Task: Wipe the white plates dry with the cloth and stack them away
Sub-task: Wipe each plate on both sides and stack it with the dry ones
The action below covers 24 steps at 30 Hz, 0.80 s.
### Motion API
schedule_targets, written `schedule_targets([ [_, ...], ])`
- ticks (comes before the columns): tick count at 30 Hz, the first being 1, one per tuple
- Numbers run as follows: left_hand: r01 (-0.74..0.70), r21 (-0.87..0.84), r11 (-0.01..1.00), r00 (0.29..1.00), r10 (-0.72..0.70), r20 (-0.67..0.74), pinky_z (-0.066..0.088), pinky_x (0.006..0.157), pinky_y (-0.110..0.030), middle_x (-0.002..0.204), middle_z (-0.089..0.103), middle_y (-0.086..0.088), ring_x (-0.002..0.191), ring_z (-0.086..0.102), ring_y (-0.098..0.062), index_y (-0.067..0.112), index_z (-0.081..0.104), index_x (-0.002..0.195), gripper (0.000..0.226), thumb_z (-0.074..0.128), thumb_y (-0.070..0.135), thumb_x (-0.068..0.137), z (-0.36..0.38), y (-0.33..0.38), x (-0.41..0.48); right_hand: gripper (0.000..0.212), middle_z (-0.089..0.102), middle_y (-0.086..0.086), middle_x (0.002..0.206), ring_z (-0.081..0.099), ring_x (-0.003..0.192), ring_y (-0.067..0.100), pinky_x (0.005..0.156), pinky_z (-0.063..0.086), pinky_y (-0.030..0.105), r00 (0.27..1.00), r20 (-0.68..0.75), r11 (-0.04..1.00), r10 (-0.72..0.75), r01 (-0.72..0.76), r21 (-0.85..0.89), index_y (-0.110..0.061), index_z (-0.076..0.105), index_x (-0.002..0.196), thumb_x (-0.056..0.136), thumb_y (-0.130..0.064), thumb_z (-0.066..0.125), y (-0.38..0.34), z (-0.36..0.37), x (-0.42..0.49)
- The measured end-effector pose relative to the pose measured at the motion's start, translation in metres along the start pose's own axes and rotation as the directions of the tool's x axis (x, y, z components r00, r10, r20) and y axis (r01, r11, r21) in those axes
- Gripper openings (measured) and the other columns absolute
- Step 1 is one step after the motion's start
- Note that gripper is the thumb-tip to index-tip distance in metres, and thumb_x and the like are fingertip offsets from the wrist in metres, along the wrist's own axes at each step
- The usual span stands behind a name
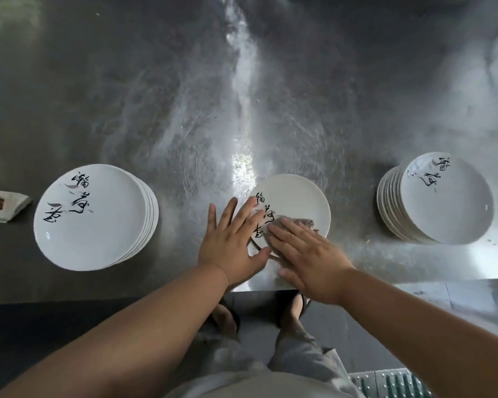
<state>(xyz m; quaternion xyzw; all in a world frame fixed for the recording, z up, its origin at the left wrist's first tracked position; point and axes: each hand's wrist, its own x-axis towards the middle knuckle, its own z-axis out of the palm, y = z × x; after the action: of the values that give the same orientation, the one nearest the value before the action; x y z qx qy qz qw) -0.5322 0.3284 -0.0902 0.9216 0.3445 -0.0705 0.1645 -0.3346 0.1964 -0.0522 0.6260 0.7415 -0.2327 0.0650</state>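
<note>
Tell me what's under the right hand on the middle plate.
A grey cloth, pressed flat onto the plate by the right hand; only its edge shows beyond the hand. The rest, and the plate's near rim, are covered.

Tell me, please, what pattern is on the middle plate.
The plate is white with black brushed characters; head view.

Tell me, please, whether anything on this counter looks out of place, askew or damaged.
Nothing looks spilled or broken. The one stray thing is a small crumpled paper packet on the counter, left of the left plate stack. That stack and the right plate stack show stepped edges, probably from the wide-angle view.
</note>
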Motion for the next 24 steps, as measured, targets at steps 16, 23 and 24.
schedule_targets([
  [16,0.018,0.011,1.000,1.000,-0.018,-0.003,-0.002,0.127,-0.061,0.173,-0.005,0.016,0.161,-0.003,-0.024,0.040,0.020,0.162,0.082,0.035,0.074,0.089,-0.001,0.002,0.001,0.090,-0.010,0.000,0.174,-0.016,0.160,0.023,0.130,-0.003,0.045,0.997,0.030,0.992,0.070,-0.066,-0.106,-0.023,-0.004,0.167,0.097,-0.078,0.004,0.034,-0.018,0.006],
  [23,0.011,0.029,1.000,1.000,-0.010,-0.027,0.000,0.127,-0.062,0.174,-0.003,0.015,0.161,0.003,-0.028,0.037,0.023,0.163,0.080,0.033,0.072,0.091,0.001,0.001,0.000,0.091,-0.011,-0.001,0.173,-0.018,0.159,0.024,0.131,-0.005,0.045,0.999,0.039,0.999,0.031,-0.030,-0.027,-0.022,-0.002,0.167,0.096,-0.076,0.015,0.011,-0.009,-0.012],
  [24,0.009,0.026,1.000,0.999,-0.008,-0.034,0.001,0.127,-0.063,0.173,0.000,0.015,0.161,0.006,-0.028,0.036,0.025,0.162,0.080,0.034,0.072,0.091,0.002,0.001,0.000,0.089,-0.007,-0.003,0.174,-0.014,0.160,0.022,0.130,-0.006,0.043,0.999,0.046,1.000,-0.006,0.006,-0.015,-0.024,0.004,0.168,0.097,-0.075,0.019,0.011,-0.004,-0.020],
])
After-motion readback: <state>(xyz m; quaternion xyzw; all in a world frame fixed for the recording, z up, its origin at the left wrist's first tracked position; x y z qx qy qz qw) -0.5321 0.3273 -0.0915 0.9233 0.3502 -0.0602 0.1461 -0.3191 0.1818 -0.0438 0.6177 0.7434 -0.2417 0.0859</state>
